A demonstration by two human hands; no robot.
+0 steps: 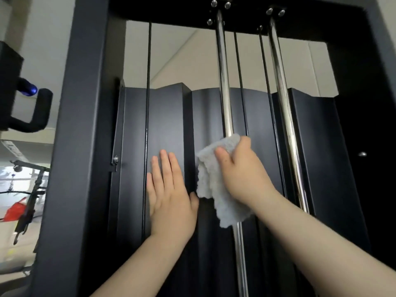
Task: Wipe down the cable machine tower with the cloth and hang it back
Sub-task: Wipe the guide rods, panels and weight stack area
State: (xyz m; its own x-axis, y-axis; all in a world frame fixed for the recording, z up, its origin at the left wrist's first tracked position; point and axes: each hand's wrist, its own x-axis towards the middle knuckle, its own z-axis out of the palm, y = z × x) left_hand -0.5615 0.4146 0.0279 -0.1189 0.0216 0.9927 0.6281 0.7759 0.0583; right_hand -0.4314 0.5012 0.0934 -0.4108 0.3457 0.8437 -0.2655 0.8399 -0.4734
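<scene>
The fingers of the right hand (240, 174) are hidden behind the pale grey textured cloth (211, 185) it grips. That cloth covers part of the nearer polished chrome guide rod (225, 82). Both forearms are cut off by the bottom edge. At far left, dark gym equipment (27, 189) and a red object (15, 209) are blurred.

Narrow slots only between the upright black cables (147, 99) and two chrome guide rods (224, 82), backed close behind by the dark shroud panel (167, 116). Boxed in left by the frame post (85, 103), above by the crossbeam (171, 9). Left chrome rod taken up by the right hand (240, 168) and cloth (211, 185), panel's left face by the flat left hand (169, 194).
</scene>
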